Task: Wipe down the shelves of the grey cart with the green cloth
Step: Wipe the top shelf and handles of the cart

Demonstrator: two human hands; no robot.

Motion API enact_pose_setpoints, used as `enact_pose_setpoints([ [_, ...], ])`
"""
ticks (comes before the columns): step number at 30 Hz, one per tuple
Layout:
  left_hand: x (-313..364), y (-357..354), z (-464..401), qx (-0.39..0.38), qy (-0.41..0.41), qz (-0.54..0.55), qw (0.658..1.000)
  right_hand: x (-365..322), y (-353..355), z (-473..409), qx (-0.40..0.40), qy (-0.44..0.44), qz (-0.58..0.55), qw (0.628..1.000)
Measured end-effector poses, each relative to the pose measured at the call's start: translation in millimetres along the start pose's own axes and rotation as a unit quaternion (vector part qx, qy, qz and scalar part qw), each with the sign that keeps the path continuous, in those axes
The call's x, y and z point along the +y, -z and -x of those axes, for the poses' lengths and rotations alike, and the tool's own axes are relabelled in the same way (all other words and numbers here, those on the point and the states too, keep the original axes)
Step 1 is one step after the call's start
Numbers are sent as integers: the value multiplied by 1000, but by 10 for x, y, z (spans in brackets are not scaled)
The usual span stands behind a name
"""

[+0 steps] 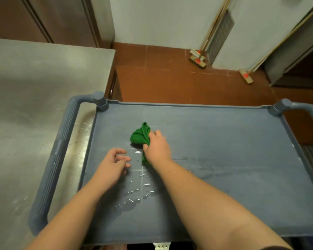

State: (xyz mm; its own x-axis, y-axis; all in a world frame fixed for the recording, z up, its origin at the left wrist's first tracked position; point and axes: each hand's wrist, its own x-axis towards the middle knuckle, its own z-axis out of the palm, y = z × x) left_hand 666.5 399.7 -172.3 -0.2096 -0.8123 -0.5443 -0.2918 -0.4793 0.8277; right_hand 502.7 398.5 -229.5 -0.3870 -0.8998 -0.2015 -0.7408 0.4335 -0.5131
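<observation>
Right hand (pixel 156 147) grips the bunched cloth (pixel 140 136) mid-shelf (pixel 224 141), water beads (pixel 134 197) lying nearer the body behind it, left hand (pixel 114 164) loose and empty just beside, so I judge the wipe pulls back toward the puddle.

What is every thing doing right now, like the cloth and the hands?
green cloth: bunched up, on the top shelf
right hand: gripping the cloth
left hand: empty, fingers loosely curled
top shelf: wet, droplets near the front
brooms: leaning on the wall
</observation>
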Motion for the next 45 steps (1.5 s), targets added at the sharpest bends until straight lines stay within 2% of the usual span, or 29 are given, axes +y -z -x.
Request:
enact_pose_setpoints([
  [7, 192, -1043, 21, -77, -22, -42, 996, 1241, 724, 219, 61, -92, 28, 993],
  [16, 297, -2847, 288, -188, -32, -79, 978, 3064, 1835, 771, 120, -224, 61, 965],
  [20, 328, -3488, 464, -220, -37, -100, 970, 3476, 2074, 1030, 144, -268, 38, 952],
  [25, 384, -3883, 628, -249, -34, -110, 962, 3693, 2128, 1183, 161, -274, 21, 948],
  [29, 378, -3744, 630, -232, -37, -111, 966, 3576, 2043, 1125, 141, -244, 47, 958],
  [36, 199, -2776, 438, -150, -3, -77, 986, 3070, 1737, 991, 120, -223, 0, 967],
  [45, 193, -1368, 230, -90, -27, -60, 994, 1731, 938, 848, 103, -185, -36, 977],
])
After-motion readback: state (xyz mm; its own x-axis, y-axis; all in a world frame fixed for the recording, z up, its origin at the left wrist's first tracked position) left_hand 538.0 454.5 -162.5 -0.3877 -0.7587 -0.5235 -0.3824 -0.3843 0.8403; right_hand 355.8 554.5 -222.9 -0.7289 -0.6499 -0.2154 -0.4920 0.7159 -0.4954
